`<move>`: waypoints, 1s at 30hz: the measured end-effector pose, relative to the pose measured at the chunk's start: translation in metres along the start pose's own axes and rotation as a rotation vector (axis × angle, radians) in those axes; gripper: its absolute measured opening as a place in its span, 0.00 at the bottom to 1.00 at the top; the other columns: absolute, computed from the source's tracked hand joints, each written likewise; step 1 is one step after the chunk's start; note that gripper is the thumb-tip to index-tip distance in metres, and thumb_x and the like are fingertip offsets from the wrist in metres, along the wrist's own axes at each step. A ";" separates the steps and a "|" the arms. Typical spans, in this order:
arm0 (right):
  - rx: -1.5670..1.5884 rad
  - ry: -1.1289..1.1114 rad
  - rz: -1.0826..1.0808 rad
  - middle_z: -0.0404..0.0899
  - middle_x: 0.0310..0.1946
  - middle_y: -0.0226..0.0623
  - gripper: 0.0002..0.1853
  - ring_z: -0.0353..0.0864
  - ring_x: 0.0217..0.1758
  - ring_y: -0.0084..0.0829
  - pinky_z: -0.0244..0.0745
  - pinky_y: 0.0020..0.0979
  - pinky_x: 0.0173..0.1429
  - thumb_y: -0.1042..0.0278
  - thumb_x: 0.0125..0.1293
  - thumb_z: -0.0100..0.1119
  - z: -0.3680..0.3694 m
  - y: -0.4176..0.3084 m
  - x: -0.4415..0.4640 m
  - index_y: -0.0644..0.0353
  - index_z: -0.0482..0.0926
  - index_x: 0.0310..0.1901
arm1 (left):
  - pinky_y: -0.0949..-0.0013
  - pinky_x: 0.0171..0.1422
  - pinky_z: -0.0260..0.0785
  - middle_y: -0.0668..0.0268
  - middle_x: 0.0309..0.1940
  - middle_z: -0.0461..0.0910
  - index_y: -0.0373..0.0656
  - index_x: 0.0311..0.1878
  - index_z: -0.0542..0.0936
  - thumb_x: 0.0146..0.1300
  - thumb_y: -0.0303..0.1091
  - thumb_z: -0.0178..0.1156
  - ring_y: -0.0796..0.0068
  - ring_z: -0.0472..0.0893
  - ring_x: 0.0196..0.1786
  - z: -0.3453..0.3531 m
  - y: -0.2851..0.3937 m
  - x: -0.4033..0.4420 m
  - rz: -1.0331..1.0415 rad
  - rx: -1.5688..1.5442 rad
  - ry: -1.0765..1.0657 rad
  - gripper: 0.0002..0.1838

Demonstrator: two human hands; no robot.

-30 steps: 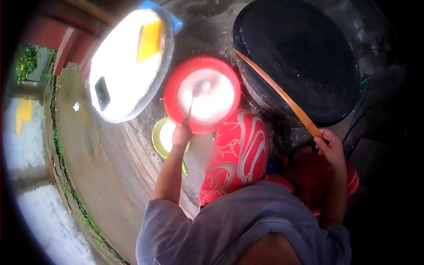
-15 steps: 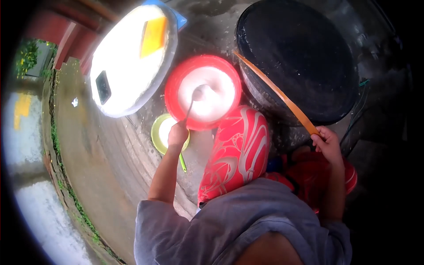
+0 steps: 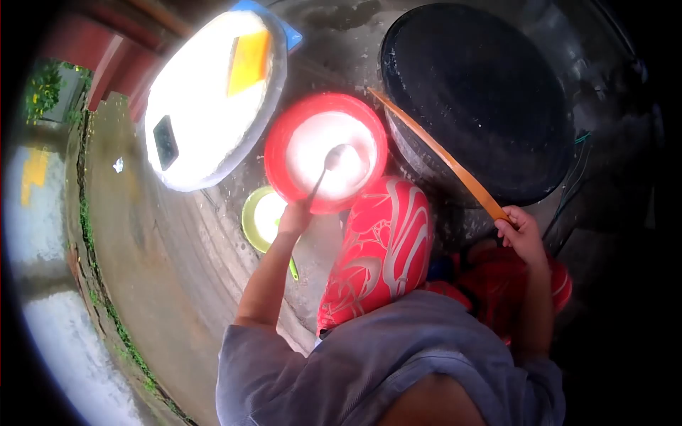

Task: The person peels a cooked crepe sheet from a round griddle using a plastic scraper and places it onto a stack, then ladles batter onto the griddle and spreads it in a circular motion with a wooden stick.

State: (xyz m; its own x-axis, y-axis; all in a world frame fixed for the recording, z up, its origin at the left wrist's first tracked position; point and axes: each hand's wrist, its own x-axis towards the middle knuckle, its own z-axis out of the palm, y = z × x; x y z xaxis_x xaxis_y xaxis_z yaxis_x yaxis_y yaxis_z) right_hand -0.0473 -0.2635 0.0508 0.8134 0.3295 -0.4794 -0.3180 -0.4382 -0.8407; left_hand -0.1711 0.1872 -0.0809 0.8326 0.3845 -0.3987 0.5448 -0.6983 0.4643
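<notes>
Ladle (image 3: 325, 172) gripped in my left hand (image 3: 294, 216) slants forward-right into the red basin (image 3: 278, 155); my right hand (image 3: 521, 233) grips a wooden strip (image 3: 445, 156) pointing forward-left.

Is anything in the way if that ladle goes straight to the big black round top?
Yes. From the ladle, the rim of the red bowl comes first, then the wooden strip in the right grip, slanting along the near-left edge of the black round top. Nothing else visible.

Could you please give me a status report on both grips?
Left grip: closed on grey long-handled ladle in round red basin. Right grip: closed on flat orange-brown stick. Nothing visibly blocking ladle; red trouser knee close by.
</notes>
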 end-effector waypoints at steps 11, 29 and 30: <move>-0.001 0.002 -0.035 0.74 0.24 0.25 0.07 0.67 0.22 0.11 0.62 0.14 0.24 0.76 0.63 0.54 -0.003 -0.004 -0.003 0.63 0.75 0.42 | 0.74 0.17 0.59 0.64 0.19 0.68 0.36 0.41 0.72 0.64 0.33 0.47 0.77 0.66 0.17 0.072 -0.028 0.044 -0.383 -0.743 -0.379 0.11; 0.021 -0.009 -0.010 0.75 0.25 0.25 0.08 0.68 0.23 0.11 0.63 0.14 0.24 0.77 0.62 0.55 0.002 -0.007 0.001 0.64 0.76 0.43 | 0.50 0.41 0.70 0.45 0.31 0.78 0.38 0.43 0.73 0.64 0.37 0.43 0.45 0.78 0.37 0.038 0.008 0.009 -0.018 0.232 0.069 0.14; -0.058 -0.006 -0.012 0.75 0.25 0.25 0.08 0.68 0.23 0.11 0.63 0.14 0.24 0.77 0.62 0.55 0.002 -0.007 0.002 0.64 0.75 0.43 | 0.50 0.41 0.70 0.45 0.31 0.78 0.38 0.43 0.73 0.64 0.37 0.43 0.45 0.78 0.37 0.029 0.009 0.003 -0.021 0.229 0.076 0.14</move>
State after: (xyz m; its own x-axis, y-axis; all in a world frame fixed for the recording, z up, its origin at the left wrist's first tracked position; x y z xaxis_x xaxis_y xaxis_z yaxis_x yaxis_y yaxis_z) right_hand -0.0443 -0.2583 0.0550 0.8142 0.3397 -0.4708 -0.2794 -0.4816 -0.8307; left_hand -0.1666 0.1648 -0.1007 0.8312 0.4384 -0.3419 0.5323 -0.8050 0.2621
